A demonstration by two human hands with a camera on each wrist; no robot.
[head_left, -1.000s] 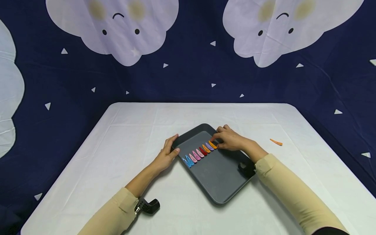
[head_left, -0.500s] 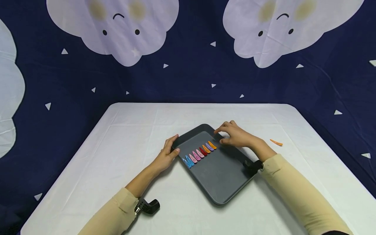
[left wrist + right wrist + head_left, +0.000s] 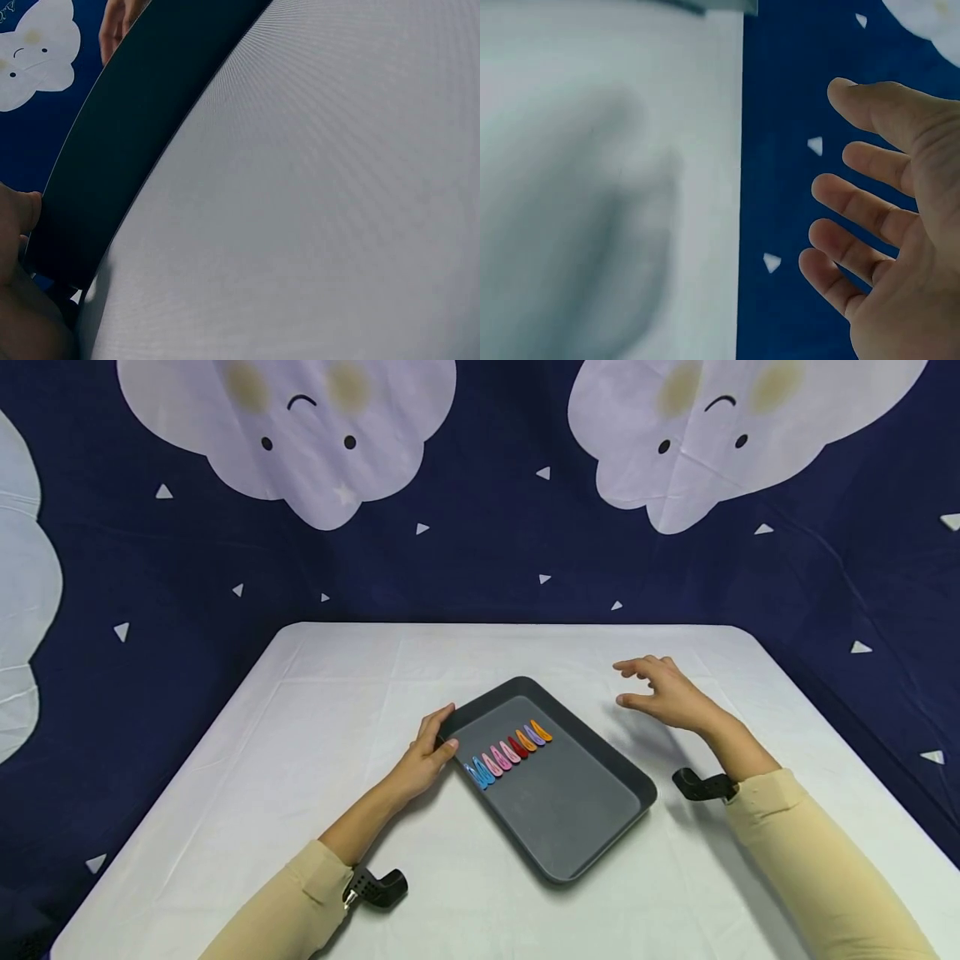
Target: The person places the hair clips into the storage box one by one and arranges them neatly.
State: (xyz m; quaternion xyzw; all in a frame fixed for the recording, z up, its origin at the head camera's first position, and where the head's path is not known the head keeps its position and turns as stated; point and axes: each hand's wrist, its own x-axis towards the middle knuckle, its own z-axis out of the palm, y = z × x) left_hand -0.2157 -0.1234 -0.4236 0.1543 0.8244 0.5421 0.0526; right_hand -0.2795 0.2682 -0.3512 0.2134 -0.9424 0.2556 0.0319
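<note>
A dark grey rectangular tray (image 3: 570, 793) lies turned at an angle on the white table. Inside it, a slanting row of snap hair clips (image 3: 510, 751) runs from blue at the left through pink, red and purple to orange. My left hand (image 3: 422, 760) grips the tray's left corner, its thumb over the rim; the left wrist view has the tray's outer wall (image 3: 127, 135) beside that hand (image 3: 22, 247). My right hand (image 3: 667, 693) hovers over the table to the right of the tray, fingers spread and holding nothing, as its palm (image 3: 907, 255) in the right wrist view confirms.
The white tabletop (image 3: 225, 777) stretches around the tray. Behind it hangs a dark blue cloth (image 3: 480, 568) printed with clouds and triangles. A black wrist camera (image 3: 378, 889) sits at the left wrist, another camera (image 3: 701, 785) at the right.
My right hand has let go of the orange hair clip at the row's end, lifted and moved right, off the tray. The loose orange clip on the table is now hidden behind that arm.
</note>
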